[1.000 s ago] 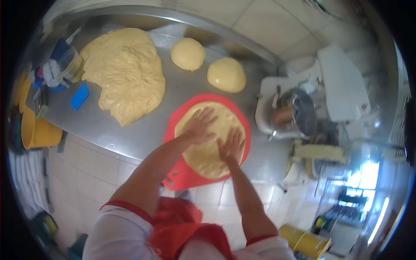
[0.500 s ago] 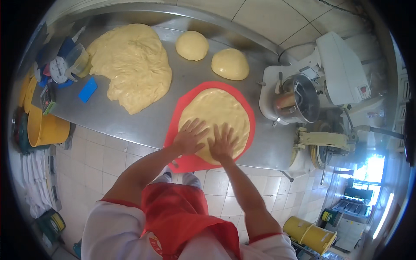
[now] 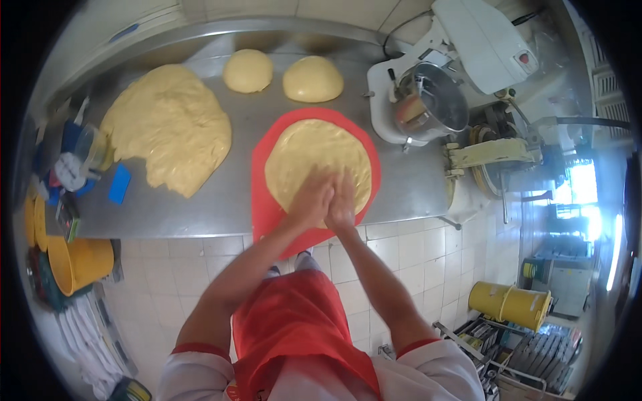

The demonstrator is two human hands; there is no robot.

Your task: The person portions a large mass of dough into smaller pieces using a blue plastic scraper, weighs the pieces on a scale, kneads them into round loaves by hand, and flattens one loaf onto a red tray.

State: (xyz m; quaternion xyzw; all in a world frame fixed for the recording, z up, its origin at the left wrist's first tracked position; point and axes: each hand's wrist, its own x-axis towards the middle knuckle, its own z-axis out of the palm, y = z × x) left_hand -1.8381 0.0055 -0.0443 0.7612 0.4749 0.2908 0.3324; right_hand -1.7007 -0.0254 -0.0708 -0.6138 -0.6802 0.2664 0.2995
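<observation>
My left hand [image 3: 313, 198] and my right hand [image 3: 342, 200] are side by side, their inner edges touching, over the near half of a flattened round of dough [image 3: 301, 150]. Both have their fingers stretched forward, slightly smeared by motion, and hold nothing. I cannot tell how firmly they press. Under the dough is a flat red board [image 3: 261, 180] with a narrower end jutting past the table's front edge. Beyond it sit two smooth dough balls, one on the left [image 3: 247, 71] and one on the right [image 3: 313, 79]. A large dough mass [image 3: 170, 127] spreads at the left.
All this stands on a steel table [image 3: 221, 212]. On its right is a white stand mixer [image 3: 485, 43] with a metal bowl [image 3: 438, 100]. At the left end are a blue scraper [image 3: 119, 184], a clear jug [image 3: 93, 147] and a dial scale [image 3: 69, 171]. A yellow bucket [image 3: 80, 264] stands below.
My hands have come together from apart, their fingers no longer spread. The whole view has shifted, so the table's things appear further left.
</observation>
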